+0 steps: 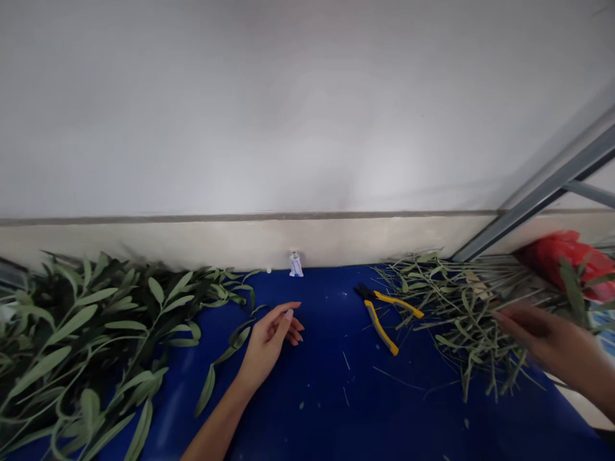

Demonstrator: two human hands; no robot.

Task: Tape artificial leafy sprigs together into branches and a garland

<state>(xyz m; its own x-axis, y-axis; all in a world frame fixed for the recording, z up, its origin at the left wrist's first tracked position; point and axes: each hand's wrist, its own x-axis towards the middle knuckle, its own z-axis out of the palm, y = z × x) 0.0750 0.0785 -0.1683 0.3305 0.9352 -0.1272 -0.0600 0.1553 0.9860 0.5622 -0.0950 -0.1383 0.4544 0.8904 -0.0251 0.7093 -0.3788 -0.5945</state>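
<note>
My left hand (273, 336) hovers over the blue tabletop (327, 371), its fingers loosely bent and nothing visible between them. Just left of it lies a small leafy sprig (223, 358). At the far right, my right hand (548, 333) is over a pile of cut green stems (475, 320). Its fingers are smeared by motion, so I cannot make out whether they grip a stem. Between the two hands rest pliers-like cutters (384, 317) with yellow handles and dark jaws, the handles spread apart.
A large heap of leafy branches (96, 346) covers the table's left side. A small white-and-blue packet (296, 264) stands by the wall (307, 128). Red plastic wrapping (567, 259) and a grey metal bar (533, 192) are on the right. Leaf scraps dot the blue surface.
</note>
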